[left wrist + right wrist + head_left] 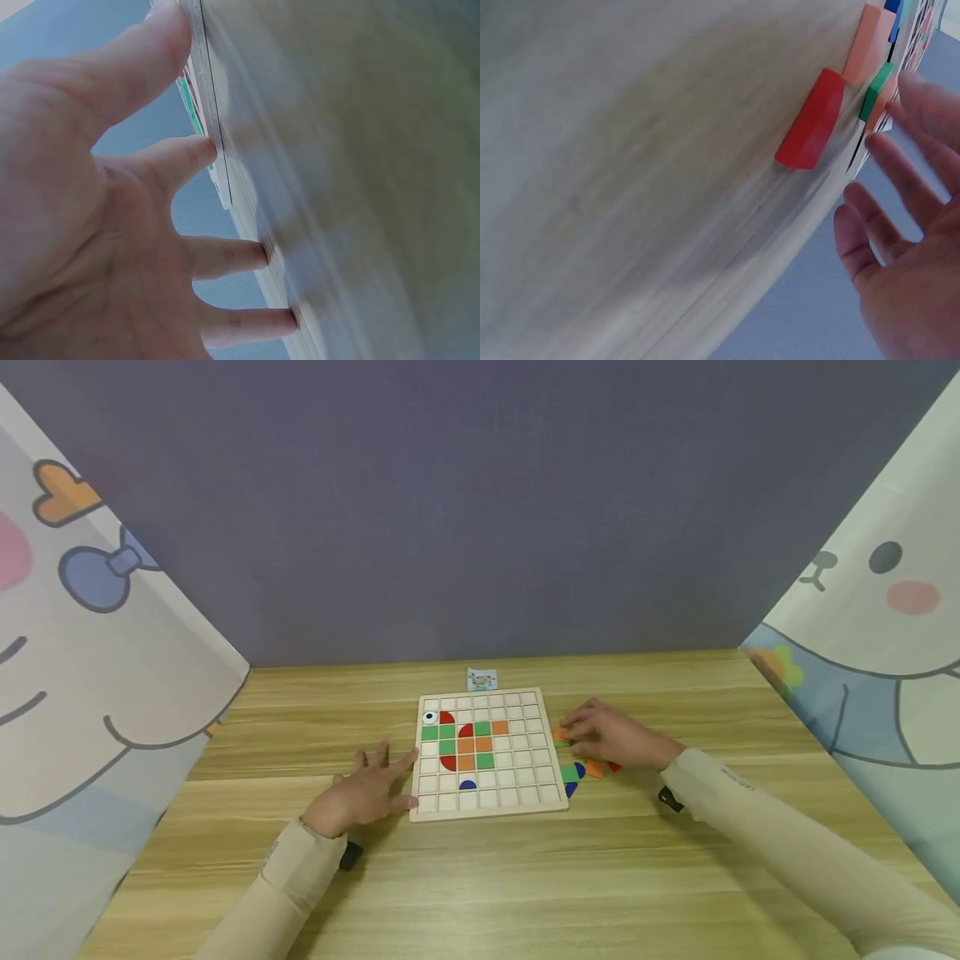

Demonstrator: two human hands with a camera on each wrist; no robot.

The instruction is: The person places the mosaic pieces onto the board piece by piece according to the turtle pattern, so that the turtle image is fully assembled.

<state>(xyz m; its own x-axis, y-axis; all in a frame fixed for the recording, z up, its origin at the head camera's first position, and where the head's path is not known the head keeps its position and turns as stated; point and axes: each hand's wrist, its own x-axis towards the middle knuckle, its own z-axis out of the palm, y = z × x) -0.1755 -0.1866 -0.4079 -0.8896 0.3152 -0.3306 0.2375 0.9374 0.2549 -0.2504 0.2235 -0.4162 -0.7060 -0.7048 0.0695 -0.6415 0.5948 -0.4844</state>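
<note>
A wooden grid board (489, 816) lies on the table, partly filled with green, orange and red tiles, a white eye tile (430, 717) and a blue half-round tile (468, 785). My left hand (367, 795) rests at its left edge, fingers spread, thumb and index finger touching the rim. Beyond the right edge, my right hand (618, 737) pinches an orange tile (560, 732) with thumb and fingertips. This tile sits over a green tile (875, 93). Closest to that hand in the right wrist view are a red curved tile (812, 124) and another orange tile (867, 43).
Beside the board's lower right lie a loose green tile (570, 774) and blue tiles (572, 789). A small picture card (482, 679) lies behind the board. The wooden table (480, 885) meets a grey panel (480, 527) at the back, with printed cloths on both sides.
</note>
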